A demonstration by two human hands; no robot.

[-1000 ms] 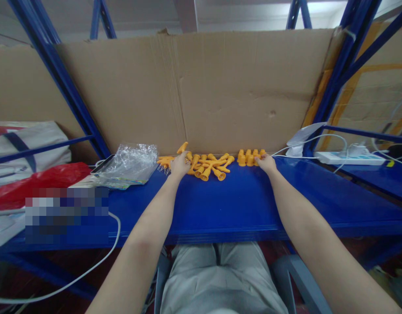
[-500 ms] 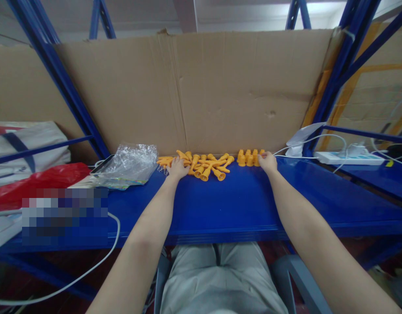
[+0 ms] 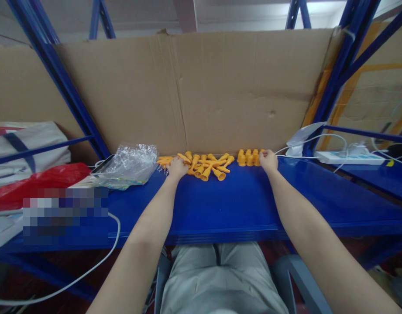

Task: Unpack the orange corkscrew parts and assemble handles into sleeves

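Observation:
My left hand (image 3: 178,167) reaches into the left part of a loose pile of orange plastic pieces (image 3: 205,174), slim at one end and flared like a trumpet at the other. Its fingers are closed around one orange trumpet-shaped piece (image 3: 183,158), though the fingertips are partly hidden. Small metal springs (image 3: 163,169) lie just left of that hand. Further right, several orange plastic cups (image 3: 249,158) stand close together in rows, narrow end up. My right hand (image 3: 269,160) is at their right end, its fingers pinched on the outermost orange cup (image 3: 261,152), mostly covered.
A clear plastic bag (image 3: 130,163) lies left of the pile on the blue table (image 3: 220,205). A cardboard sheet (image 3: 236,87) stands behind. Red and white bags (image 3: 40,179) are at far left. A white power strip (image 3: 351,158) with cables sits at right.
The orange trumpet-shaped piece at my left hand has tipped slightly lower, and the fingers have shifted a little. My right hand has barely moved at the cups.

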